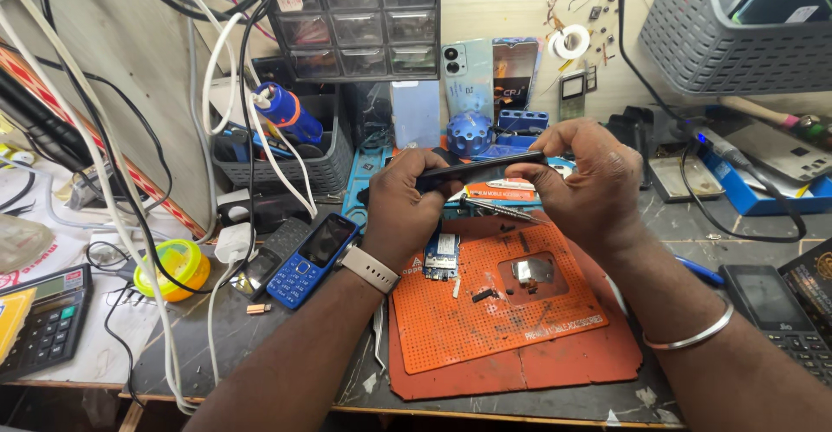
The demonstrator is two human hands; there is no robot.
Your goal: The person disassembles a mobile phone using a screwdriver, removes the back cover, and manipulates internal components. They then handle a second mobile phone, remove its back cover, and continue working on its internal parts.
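Both hands hold a thin, dark, flat phone (481, 169) edge-on above the middle of the bench. The left hand (400, 209) is clenched around its left end, and the right hand (582, 182) pinches the right end between thumb and fingers. A slim metal tool (503, 210) with a shiny shaft sticks out just under the phone; which hand grips it cannot be told.

Below the hands lies an orange perforated work mat (485, 311), rubbery and dotted with small holes, resting on a larger red-orange sheet. On the mat sit a small blue circuit board (441, 255) and, in a rectangular recess, a shiny metal part (530, 271).

To the left on the dark, scuffed bench top (286, 328) lies a blue keypad phone (312, 259) with glossy plastic keys, beside a smaller black one. Further left stands a round yellow-green tub (173, 267), wrapped by black and white cables.

At the far left a grey slotted basket (325, 168) holds a blue cylindrical bottle (288, 113) and tools. Above it stands a small drawer cabinet (364, 20) with clear plastic fronts; its contents are too blurred to tell. At the far right a grey woven-pattern bin (711, 42) holds flat dark phones. A black keypad phone (776, 311) lies at the near right.
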